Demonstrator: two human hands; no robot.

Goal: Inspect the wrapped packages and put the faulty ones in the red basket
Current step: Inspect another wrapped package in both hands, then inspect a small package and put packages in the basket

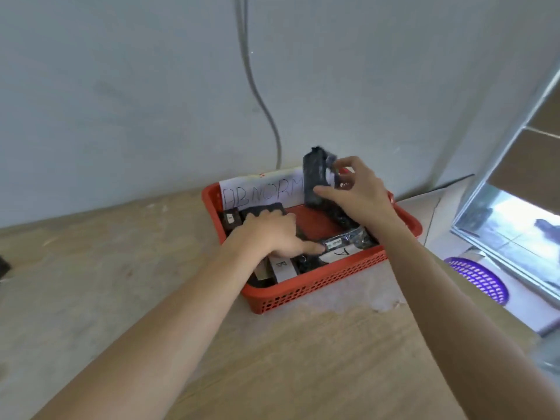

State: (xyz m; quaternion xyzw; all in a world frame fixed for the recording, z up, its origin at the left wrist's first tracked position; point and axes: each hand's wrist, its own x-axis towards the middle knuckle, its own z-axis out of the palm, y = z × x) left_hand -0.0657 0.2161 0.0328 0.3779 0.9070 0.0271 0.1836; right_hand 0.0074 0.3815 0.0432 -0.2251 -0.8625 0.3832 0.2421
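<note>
Watching from beside the wooden table (181, 313), I see both bare arms stretched forward to the red basket (318, 286), which sits on the table right up against the wall (121, 86). The right hand (360, 192) is up over the basket's back right corner. Its thumb and fingers pinch a black wrapped package (315, 177) that stands roughly upright, top poking above the rim. There's a pale tag under the fingertips but I can't read it.

The left hand (269, 231) is down inside the basket, palm down, fingers bent over another black package (263, 209). Its thumb sticks out to the right and touches a package with a shiny strip (336, 239). Honestly can't tell if that hand is gripping anything or just resting there.

Writing-wise, a paper sign (260, 189) propped along the back of the basket reads "ABNORM", with the rest hidden behind the held package. A white label (341, 253) near the front right says "A", and another white label (281, 263) by the left wrist says "B". A small tag (230, 219) at the far left is too tiny to be sure of.

A grey cable (260, 95) runs down the wall, and a purple basket (478, 277) sits on the floor off to the right
</note>
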